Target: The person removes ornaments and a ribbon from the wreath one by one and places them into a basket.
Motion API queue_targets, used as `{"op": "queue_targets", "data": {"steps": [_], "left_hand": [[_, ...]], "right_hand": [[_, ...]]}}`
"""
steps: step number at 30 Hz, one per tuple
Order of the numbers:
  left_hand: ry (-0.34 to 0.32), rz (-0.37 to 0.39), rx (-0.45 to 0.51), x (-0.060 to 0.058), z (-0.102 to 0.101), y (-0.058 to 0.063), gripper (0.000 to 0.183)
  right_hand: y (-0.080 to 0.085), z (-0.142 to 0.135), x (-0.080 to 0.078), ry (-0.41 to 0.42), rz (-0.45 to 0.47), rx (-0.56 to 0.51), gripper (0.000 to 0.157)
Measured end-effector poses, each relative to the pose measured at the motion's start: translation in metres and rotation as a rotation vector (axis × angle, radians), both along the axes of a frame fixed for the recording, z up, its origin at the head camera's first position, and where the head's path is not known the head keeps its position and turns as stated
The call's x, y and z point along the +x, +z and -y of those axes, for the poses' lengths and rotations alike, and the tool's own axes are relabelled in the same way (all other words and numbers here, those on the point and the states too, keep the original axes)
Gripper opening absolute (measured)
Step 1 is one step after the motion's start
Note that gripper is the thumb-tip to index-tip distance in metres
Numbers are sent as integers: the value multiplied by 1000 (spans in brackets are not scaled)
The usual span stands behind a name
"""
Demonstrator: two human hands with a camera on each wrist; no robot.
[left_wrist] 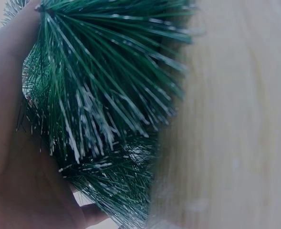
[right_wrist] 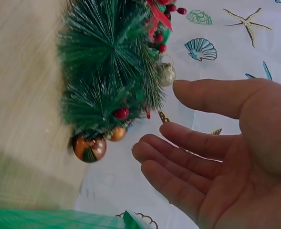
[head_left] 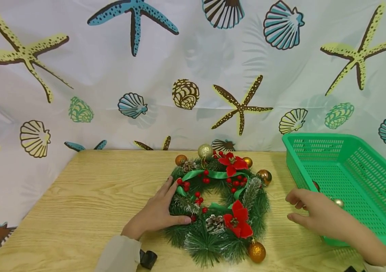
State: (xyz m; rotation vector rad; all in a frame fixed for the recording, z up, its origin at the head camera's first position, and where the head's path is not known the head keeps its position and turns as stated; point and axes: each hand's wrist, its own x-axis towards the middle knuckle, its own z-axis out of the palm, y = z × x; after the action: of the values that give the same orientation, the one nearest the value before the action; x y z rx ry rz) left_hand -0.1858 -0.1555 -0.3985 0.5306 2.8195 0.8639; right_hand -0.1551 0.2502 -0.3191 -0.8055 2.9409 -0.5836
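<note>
A green Christmas wreath [head_left: 206,241] lies on the wooden table, trimmed with red flowers, berries, pinecones and green ribbon. Baubles sit round its outer edge, among them a glittery orange bauble [head_left: 257,252] at the front and a shiny copper bauble [head_left: 264,176] at the right. My left hand [head_left: 157,211] rests on the wreath's left side, thumb and fingers spread over the branches. In the left wrist view, frosted needles [left_wrist: 92,86] hide part of that hand. My right hand [head_left: 322,213] is between wreath and basket, fingers loosely bent, holding nothing.
A green plastic basket [head_left: 296,166] stands at the right. Inside it, beside my right arm, are a pale gold bauble [head_left: 339,203] and a dark red bauble [head_left: 316,186]. Behind the table [head_left: 104,189] hangs a white cloth [head_left: 159,71] printed with starfish and shells.
</note>
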Motion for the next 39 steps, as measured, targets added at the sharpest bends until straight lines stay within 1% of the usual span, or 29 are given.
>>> {"op": "queue_targets", "data": {"steps": [6,9,15,21,27,36,39], "left_hand": [[-10,2,3,0,0,2,108],[-12,3,-2,0,0,3,108],[-1,1,-12,0,0,3,108],[3,1,-18,1,-1,2,110],[9,1,-17,1,-1,2,111],[13,4,-16,2,0,2,111],[14,4,-16,2,0,2,111]], "right_hand": [[-11,8,9,-5,26,-58,30],[-16,12,12,-4,36,-70,30],[-25,20,16,1,59,-100,29],[-34,25,20,10,122,-145,30],[-41,30,25,15,176,-153,31],[-50,35,29,53,191,-137,32],[-51,36,29,67,230,-152,32]]}}
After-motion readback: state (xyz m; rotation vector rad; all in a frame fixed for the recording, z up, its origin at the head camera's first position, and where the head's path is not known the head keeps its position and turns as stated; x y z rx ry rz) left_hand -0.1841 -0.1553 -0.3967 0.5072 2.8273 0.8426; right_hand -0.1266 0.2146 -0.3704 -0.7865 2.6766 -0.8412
